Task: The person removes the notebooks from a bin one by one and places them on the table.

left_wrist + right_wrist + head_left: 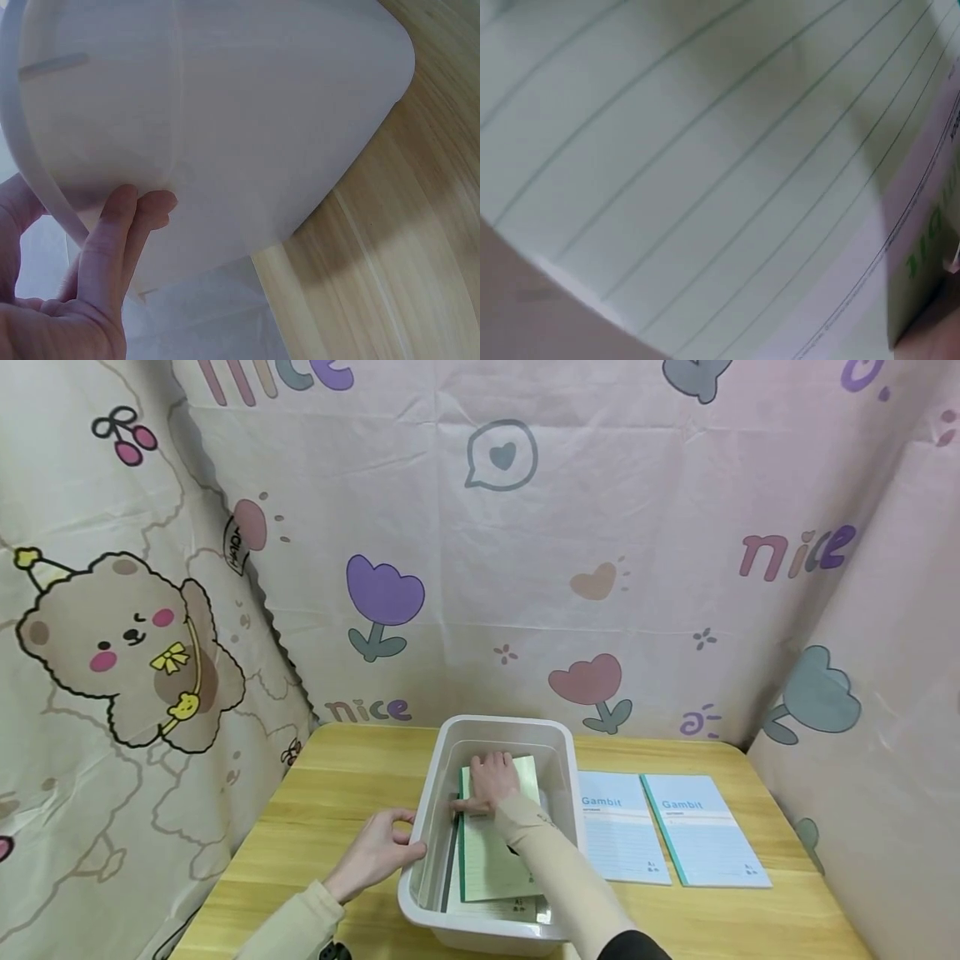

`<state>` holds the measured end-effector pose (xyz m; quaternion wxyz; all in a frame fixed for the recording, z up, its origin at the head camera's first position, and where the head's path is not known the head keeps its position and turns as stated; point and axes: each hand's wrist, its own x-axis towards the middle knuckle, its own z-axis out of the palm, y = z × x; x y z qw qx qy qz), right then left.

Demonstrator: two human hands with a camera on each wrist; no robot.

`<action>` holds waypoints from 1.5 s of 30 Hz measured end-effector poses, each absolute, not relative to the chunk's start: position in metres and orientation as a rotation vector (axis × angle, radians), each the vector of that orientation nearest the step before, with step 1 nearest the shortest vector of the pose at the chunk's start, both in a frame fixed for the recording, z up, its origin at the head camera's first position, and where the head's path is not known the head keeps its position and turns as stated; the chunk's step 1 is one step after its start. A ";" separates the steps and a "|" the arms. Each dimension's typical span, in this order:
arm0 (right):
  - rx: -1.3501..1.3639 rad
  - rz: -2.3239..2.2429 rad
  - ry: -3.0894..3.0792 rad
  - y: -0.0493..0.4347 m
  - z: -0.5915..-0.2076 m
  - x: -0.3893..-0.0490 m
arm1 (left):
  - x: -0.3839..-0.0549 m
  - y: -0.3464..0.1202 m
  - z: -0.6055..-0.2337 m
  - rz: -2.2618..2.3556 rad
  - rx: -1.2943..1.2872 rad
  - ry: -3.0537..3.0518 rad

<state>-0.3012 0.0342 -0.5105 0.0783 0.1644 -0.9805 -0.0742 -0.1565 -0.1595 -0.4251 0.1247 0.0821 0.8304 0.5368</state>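
While left hand (375, 853) pinches white bin (517, 737) by its left rim | right hand (493, 783) grips green notebook (495, 864) inside, far end | step: apparently positioning it | next: likely needs level alignment, steady bin

The left hand (380, 852) pinches the white bin's rim (506, 720) at nine o'clock; inside, toward twelve, the right hand (492, 787) lies on a green notebook (495, 870); two blue notebooks (628, 843) lie outside at three.

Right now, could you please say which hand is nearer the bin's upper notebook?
Right: the right hand touches the upper notebook; the left hand, to its left, grips the bin.
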 end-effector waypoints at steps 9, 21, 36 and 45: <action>0.495 -0.247 -2.851 0.030 -0.482 -0.302 | -0.156 -0.160 -0.426 1.569 0.244 2.411; 0.457 -0.098 -2.899 0.038 -0.428 -0.299 | -0.157 -0.158 -0.425 1.560 0.234 2.428; 0.458 0.129 -2.852 0.063 -0.323 -0.280 | -0.156 -0.157 -0.425 1.560 0.214 2.451; 0.417 0.196 -2.775 0.117 -0.283 -0.263 | -0.156 -0.155 -0.424 1.546 0.220 2.470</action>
